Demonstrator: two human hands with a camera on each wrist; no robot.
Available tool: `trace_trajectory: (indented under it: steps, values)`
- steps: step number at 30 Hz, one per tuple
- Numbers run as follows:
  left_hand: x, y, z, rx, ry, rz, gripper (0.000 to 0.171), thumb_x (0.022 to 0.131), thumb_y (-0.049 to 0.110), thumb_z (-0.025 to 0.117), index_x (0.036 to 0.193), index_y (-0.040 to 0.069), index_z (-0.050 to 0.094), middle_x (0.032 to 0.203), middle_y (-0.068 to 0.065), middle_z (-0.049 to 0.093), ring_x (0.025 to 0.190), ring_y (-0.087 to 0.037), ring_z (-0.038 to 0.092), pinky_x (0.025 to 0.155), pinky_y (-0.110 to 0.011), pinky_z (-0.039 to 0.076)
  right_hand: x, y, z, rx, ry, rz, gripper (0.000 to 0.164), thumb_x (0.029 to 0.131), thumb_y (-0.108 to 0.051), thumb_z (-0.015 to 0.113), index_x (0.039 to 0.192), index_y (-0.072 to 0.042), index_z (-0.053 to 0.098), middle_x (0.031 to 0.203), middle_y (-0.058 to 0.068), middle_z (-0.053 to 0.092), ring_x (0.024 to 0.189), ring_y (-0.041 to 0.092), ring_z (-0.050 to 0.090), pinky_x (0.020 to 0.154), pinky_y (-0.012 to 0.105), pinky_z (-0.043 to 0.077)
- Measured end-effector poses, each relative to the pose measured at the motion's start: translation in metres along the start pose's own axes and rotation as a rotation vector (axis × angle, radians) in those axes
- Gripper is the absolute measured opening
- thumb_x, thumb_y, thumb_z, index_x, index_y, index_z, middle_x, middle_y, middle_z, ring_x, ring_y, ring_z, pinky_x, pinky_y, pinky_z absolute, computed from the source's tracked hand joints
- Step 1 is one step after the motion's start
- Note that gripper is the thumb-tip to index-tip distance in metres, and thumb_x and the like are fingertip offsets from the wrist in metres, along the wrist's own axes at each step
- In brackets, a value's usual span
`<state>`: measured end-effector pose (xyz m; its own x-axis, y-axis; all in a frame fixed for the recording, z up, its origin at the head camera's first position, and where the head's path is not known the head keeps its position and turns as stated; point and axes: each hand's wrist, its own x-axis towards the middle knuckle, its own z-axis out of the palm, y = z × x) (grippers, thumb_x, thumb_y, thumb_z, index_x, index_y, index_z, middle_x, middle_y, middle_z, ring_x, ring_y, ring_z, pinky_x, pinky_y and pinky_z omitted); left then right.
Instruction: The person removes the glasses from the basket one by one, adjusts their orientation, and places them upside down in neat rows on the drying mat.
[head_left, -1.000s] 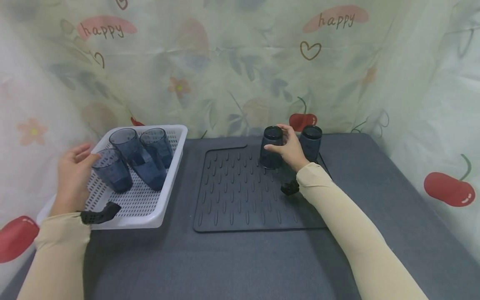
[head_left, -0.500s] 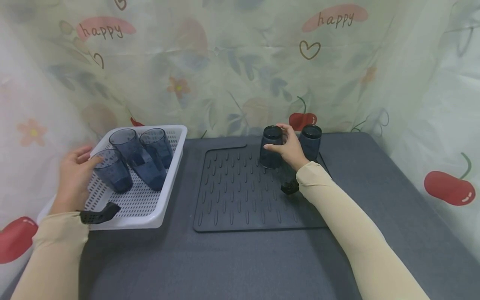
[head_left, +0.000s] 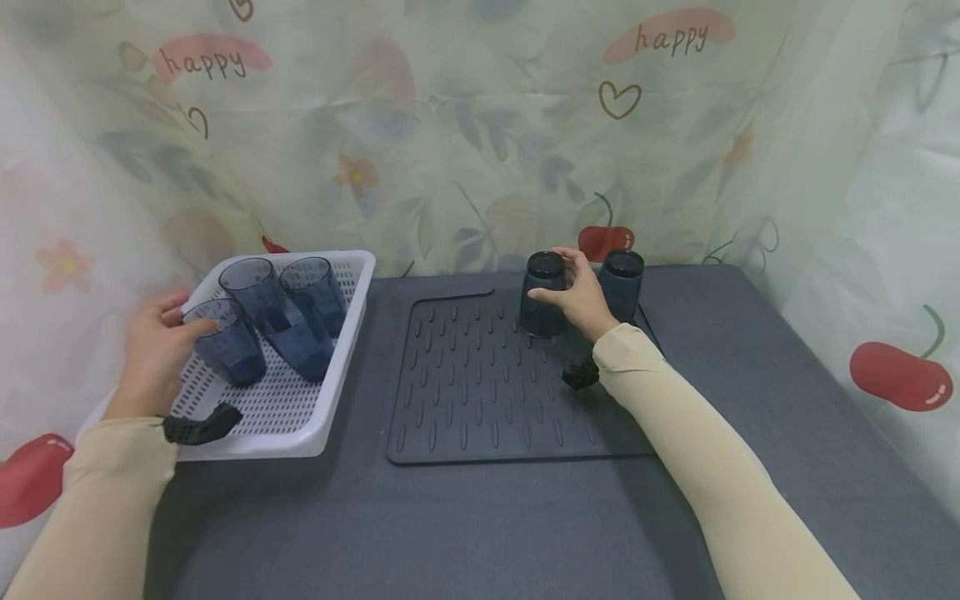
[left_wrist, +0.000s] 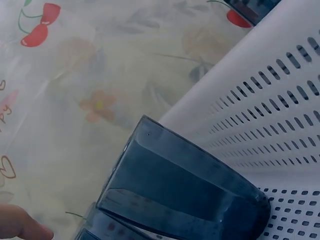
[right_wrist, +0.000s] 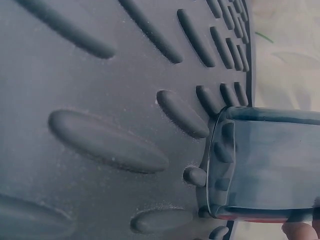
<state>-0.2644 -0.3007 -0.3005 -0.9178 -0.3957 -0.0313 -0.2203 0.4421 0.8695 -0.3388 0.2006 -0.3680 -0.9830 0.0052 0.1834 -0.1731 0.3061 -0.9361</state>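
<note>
Right hand [head_left: 581,298] clasps an upturned glass [head_left: 537,315] near the mat's [head_left: 465,408] far edge, likely placing it; left hand [head_left: 153,350], fingers apart, should next grip the basket's [head_left: 343,362] leftmost glass [head_left: 231,352].

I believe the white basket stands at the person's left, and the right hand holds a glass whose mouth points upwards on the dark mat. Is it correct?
Not fully: the glass in the right hand is upside down, mouth towards the dark mat, as the head view shows. The rest is right.

Soft diffuse light, faint shadows on tabletop [head_left: 450,533], dimmer wrist views
</note>
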Motion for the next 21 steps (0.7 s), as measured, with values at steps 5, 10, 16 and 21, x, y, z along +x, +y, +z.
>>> trace_trajectory:
  steps: [5, 10, 16, 21]
  values:
    - [0.002, -0.001, 0.0, 0.0, -0.024, 0.016, 0.073, 0.093, 0.015, 0.059, 0.154, 0.005, 0.02, 0.156, -0.021, 0.026, 0.128, -0.027, 0.04, 0.114, -0.045, 0.031, 0.0, 0.0, 0.0, 0.006, -0.001, 0.002, 0.081, 0.081, -0.011, 0.078, 0.146, -0.016, 0.03, 0.153, 0.009, 0.034, 0.145, 0.026, 0.028, 0.116, 0.046, 0.029]
    - [0.005, -0.003, 0.0, 0.004, -0.056, 0.022, 0.077, 0.092, 0.013, 0.06, 0.154, 0.005, 0.016, 0.158, -0.02, 0.021, 0.135, -0.027, 0.036, 0.115, -0.045, 0.029, 0.0, 0.001, 0.0, 0.009, 0.002, 0.003, 0.081, 0.081, -0.01, 0.079, 0.146, -0.016, 0.03, 0.153, 0.009, 0.034, 0.145, 0.026, 0.027, 0.117, 0.045, 0.027]
    - [0.009, -0.004, 0.0, 0.032, -0.08, 0.037, 0.081, 0.09, 0.01, 0.062, 0.154, 0.004, 0.013, 0.158, -0.023, 0.019, 0.138, -0.036, 0.031, 0.114, -0.051, 0.028, 0.001, 0.001, 0.0, 0.008, 0.006, 0.007, 0.082, 0.08, -0.011, 0.079, 0.146, -0.017, 0.031, 0.153, 0.008, 0.034, 0.145, 0.026, 0.028, 0.116, 0.045, 0.028]
    - [0.011, -0.007, -0.001, 0.058, -0.112, 0.036, 0.086, 0.089, 0.008, 0.062, 0.154, 0.002, 0.007, 0.158, -0.025, 0.014, 0.142, -0.042, 0.023, 0.116, -0.055, 0.021, 0.001, 0.001, 0.0, 0.012, -0.002, 0.015, 0.082, 0.08, -0.012, 0.079, 0.146, -0.017, 0.03, 0.154, 0.008, 0.033, 0.146, 0.026, 0.026, 0.117, 0.046, 0.026]
